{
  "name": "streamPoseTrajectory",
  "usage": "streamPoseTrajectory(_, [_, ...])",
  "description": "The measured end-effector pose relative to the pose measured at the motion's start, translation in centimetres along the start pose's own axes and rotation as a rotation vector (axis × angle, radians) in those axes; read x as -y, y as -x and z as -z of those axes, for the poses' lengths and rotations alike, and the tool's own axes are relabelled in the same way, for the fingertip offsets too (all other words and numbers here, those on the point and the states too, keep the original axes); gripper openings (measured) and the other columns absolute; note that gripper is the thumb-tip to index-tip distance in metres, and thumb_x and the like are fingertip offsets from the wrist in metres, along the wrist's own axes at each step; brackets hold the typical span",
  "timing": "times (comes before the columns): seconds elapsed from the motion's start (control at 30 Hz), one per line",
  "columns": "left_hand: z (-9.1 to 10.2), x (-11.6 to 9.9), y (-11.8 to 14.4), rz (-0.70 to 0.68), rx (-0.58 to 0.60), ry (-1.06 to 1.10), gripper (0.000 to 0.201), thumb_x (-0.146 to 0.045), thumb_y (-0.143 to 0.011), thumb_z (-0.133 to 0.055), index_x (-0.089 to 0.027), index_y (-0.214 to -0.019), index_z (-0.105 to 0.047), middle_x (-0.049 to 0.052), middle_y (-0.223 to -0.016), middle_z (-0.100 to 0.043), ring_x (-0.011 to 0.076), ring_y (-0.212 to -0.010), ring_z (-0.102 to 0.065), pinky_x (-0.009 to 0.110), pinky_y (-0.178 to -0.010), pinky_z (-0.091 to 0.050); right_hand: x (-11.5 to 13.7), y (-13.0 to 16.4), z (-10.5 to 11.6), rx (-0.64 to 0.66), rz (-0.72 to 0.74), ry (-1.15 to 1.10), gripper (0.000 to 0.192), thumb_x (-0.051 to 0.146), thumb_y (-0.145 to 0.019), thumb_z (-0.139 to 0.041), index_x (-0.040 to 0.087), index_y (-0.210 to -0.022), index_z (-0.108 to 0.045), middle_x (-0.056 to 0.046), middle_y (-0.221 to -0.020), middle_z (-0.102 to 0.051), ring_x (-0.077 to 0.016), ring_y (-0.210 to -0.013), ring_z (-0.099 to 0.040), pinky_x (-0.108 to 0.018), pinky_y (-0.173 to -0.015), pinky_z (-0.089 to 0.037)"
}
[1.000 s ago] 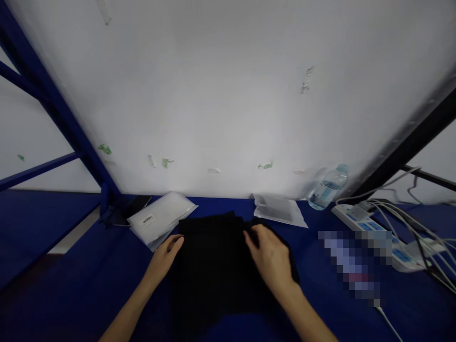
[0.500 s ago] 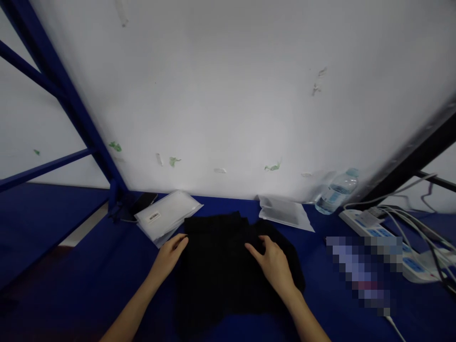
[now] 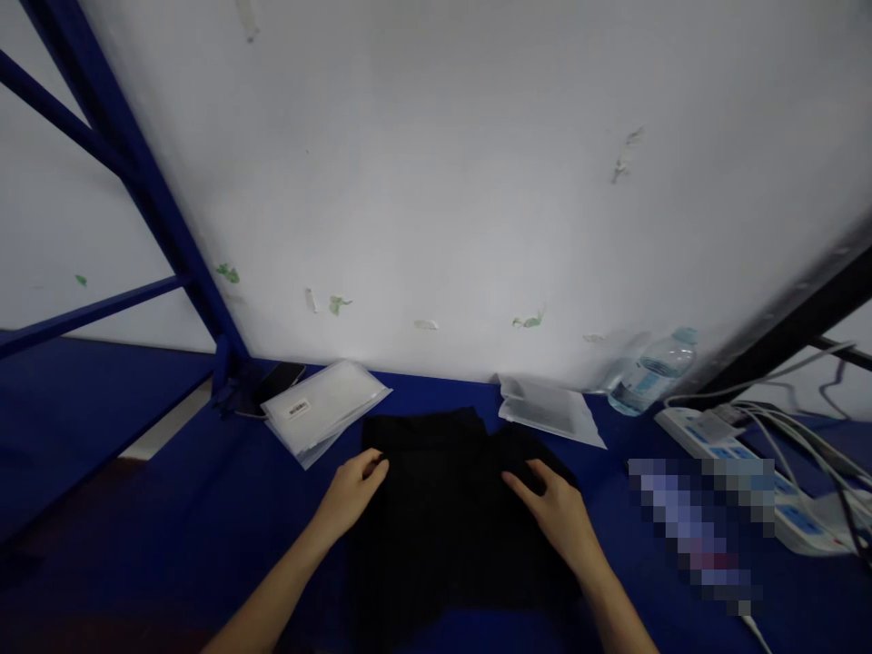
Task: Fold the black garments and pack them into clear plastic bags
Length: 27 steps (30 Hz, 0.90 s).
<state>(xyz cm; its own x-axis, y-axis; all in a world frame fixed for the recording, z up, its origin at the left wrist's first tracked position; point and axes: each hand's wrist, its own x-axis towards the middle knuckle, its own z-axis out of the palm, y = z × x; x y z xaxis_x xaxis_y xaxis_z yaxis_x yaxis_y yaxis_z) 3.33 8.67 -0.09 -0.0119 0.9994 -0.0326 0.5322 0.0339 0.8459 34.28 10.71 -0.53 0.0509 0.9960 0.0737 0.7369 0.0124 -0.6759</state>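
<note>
Black cloth [image 3: 442, 509] lies flat on the blue desk [image 3: 204, 509]; left hand [image 3: 351, 495] rests loosely on its left edge, grasping nothing; right hand [image 3: 559, 513] lies flat, fingers spread, on its right part; plastic bags [image 3: 323, 409] just behind.

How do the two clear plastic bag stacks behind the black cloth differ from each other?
The left plastic bag stack carries a small white label, while the right plastic bag stack shows none. The left stack lies turned at a slant beside a dark phone; the right stack sits squarer to the wall, nearer the water bottle. Both lie flat on the blue table, behind the black cloth under both hands.
</note>
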Motion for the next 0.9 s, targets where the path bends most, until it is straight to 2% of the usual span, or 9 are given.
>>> streamPoseTrajectory(0.13, [1.4, 0.8, -0.1, 0.038, -0.032, 0.000, 0.033, -0.046, -0.086, -0.042, -0.020, -0.076, -0.059, -0.001, -0.066, -0.058, 0.0199, -0.067, -0.058, 0.028, -0.061, -0.040, 1.9, 0.9, -0.9, -0.084, 0.094, -0.028, 0.036, 0.054, -0.084, -0.052, 0.023, -0.097, -0.064, -0.005, -0.092, -0.070, -0.0234, -0.083, -0.067, -0.034, -0.073, -0.050])
streamPoseTrajectory(0.27, [1.7, 1.1, 0.1, 0.061, -0.042, -0.011, 0.035, -0.048, -0.087, -0.042, -0.020, -0.081, -0.061, 0.000, -0.070, -0.061, 0.0223, -0.072, -0.060, 0.030, -0.066, -0.041, 2.9, 0.9, -1.1, -0.039, 0.045, 0.050, 0.029, 0.049, -0.085, -0.051, 0.022, -0.088, -0.061, -0.005, -0.081, -0.070, -0.0239, -0.074, -0.068, -0.032, -0.063, -0.050])
streamPoseTrajectory(0.33, [1.6, 0.9, 0.2, 0.067, -0.041, -0.014, 0.036, -0.049, -0.087, -0.042, -0.020, -0.088, -0.064, 0.001, -0.075, -0.064, 0.0233, -0.076, -0.062, 0.031, -0.069, -0.042, 3.6, 0.8, -1.1, -0.101, 0.062, 0.150, 0.026, 0.046, -0.086, -0.051, 0.022, -0.089, -0.060, -0.006, -0.082, -0.070, -0.0256, -0.075, -0.068, -0.033, -0.061, -0.049])
streamPoseTrajectory(0.43, [1.5, 0.7, 0.2, 0.066, -0.038, -0.014, 0.037, -0.048, -0.087, -0.043, -0.020, -0.094, -0.066, 0.002, -0.079, -0.067, 0.0237, -0.078, -0.063, 0.032, -0.072, -0.044, 5.9, 1.1, -1.8, -0.229, 0.172, 0.237, 0.024, 0.042, -0.088, -0.049, 0.020, -0.098, -0.055, -0.008, -0.086, -0.069, -0.0256, -0.072, -0.068, -0.033, -0.058, -0.048])
streamPoseTrajectory(0.57, [1.4, 1.1, -0.1, 0.053, -0.033, -0.014, 0.038, -0.047, -0.087, -0.043, -0.020, -0.095, -0.068, 0.002, -0.078, -0.069, 0.0232, -0.076, -0.064, 0.032, -0.072, -0.045, 10.1, 3.0, -4.6, -0.224, 0.404, 0.184, 0.017, 0.034, -0.092, -0.045, 0.021, -0.102, -0.051, -0.008, -0.087, -0.069, -0.0233, -0.069, -0.068, -0.031, -0.055, -0.049])
streamPoseTrajectory(0.63, [1.5, 1.2, -0.1, 0.042, -0.027, -0.011, 0.038, -0.046, -0.087, -0.043, -0.019, -0.098, -0.069, 0.002, -0.077, -0.069, 0.0226, -0.074, -0.064, 0.031, -0.071, -0.046, 11.7, 4.4, -6.2, -0.178, 0.512, 0.140, 0.017, 0.031, -0.093, -0.044, 0.022, -0.105, -0.052, -0.010, -0.092, -0.069, -0.0239, -0.076, -0.069, -0.033, -0.061, -0.053])
streamPoseTrajectory(0.7, [1.6, 1.2, -0.1, 0.030, -0.018, -0.006, 0.038, -0.044, -0.087, -0.043, -0.019, -0.099, -0.069, 0.002, -0.079, -0.070, 0.0223, -0.075, -0.064, 0.031, -0.071, -0.046, 12.3, 5.8, -7.6, -0.125, 0.597, 0.120, 0.023, 0.031, -0.092, -0.047, 0.021, -0.112, -0.052, -0.012, -0.106, -0.068, -0.0262, -0.091, -0.068, -0.038, -0.072, -0.056])
streamPoseTrajectory(0.8, [1.8, 0.7, 0.1, 0.017, -0.018, 0.000, 0.038, -0.044, -0.089, -0.040, -0.021, -0.096, -0.070, 0.002, -0.084, -0.071, 0.0233, -0.085, -0.064, 0.032, -0.077, -0.046, 11.7, 7.8, -9.4, -0.073, 0.683, 0.164, 0.045, 0.037, -0.090, -0.053, 0.019, -0.131, -0.046, -0.014, -0.130, -0.059, -0.0310, -0.118, -0.057, -0.044, -0.091, -0.054])
streamPoseTrajectory(0.9, [2.3, -0.1, 0.3, 0.017, 0.019, 0.012, 0.041, -0.049, -0.091, -0.039, -0.022, -0.097, -0.069, 0.002, -0.091, -0.072, 0.0242, -0.094, -0.063, 0.033, -0.085, -0.045, 10.6, 9.2, -11.0, -0.056, 0.682, 0.201, 0.062, 0.044, -0.087, -0.055, 0.022, -0.142, -0.038, -0.013, -0.139, -0.051, -0.0351, -0.126, -0.049, -0.052, -0.096, -0.049])
